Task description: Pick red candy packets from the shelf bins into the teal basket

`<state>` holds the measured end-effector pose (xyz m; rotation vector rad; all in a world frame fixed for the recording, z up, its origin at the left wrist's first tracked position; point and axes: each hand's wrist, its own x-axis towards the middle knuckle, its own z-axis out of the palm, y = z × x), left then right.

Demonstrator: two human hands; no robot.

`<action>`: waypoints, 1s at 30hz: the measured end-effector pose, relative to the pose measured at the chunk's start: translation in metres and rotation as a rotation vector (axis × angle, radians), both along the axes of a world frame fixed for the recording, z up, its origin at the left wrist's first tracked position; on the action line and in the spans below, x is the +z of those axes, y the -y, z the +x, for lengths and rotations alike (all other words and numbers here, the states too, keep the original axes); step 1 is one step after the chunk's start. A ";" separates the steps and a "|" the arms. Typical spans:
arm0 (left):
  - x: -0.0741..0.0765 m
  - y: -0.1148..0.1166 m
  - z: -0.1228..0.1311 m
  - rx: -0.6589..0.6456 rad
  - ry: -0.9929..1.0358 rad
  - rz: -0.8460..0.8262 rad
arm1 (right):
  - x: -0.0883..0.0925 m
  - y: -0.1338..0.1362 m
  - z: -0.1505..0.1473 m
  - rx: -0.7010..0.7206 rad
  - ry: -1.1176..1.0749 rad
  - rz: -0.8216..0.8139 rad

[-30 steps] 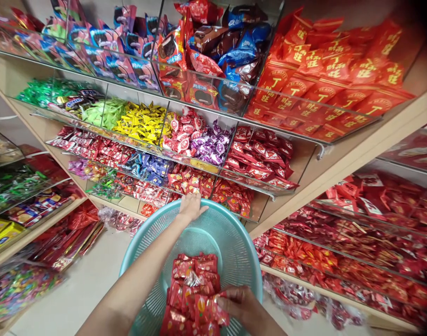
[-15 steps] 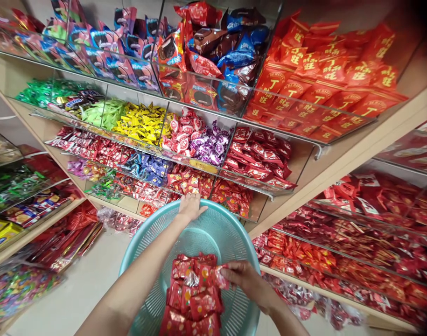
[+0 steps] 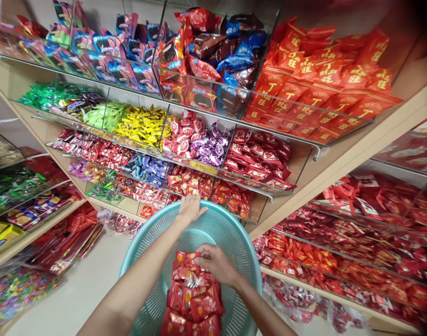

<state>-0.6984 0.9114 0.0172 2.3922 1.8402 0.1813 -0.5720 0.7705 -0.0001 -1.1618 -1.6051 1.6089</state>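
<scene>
Two hands, one basket, all in the head view

1. Left hand (image 3: 191, 208): our arm reaches across the basket (image 3: 243, 242), and the fingers are closed over its far rim, clasping it

2. Right hand (image 3: 216, 265): inside the basket, palm down on the far end of the packets (image 3: 195, 301). The fingers are bent onto the topmost ones; we cannot tell whether they pinch a packet or only press on it

3. Basket: teal, round and meshed, held close to us, its far rim just beside the lowest bin (image 3: 199, 184)

4. Packets: red and shiny, heaped in the basket's near half, touching our right hand

5. Lowest bin: clear-fronted, filled with red sweets like ours, just beyond our left hand

6. Shelves (image 3: 339, 161): tilted, with clear dividers. Above the lowest bin we note pink sweets (image 3: 185, 135), yellow sweets (image 3: 143, 123) and green sweets (image 3: 104, 114); red boxes (image 3: 325, 79) lie top right
</scene>
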 end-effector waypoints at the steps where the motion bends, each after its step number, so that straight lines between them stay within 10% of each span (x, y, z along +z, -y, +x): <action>1: 0.000 0.000 0.000 -0.002 0.000 0.001 | -0.001 -0.003 -0.003 0.019 0.014 0.012; 30: 0.001 -0.001 -0.003 -0.015 0.024 -0.018 | -0.018 -0.002 -0.010 0.072 0.095 0.030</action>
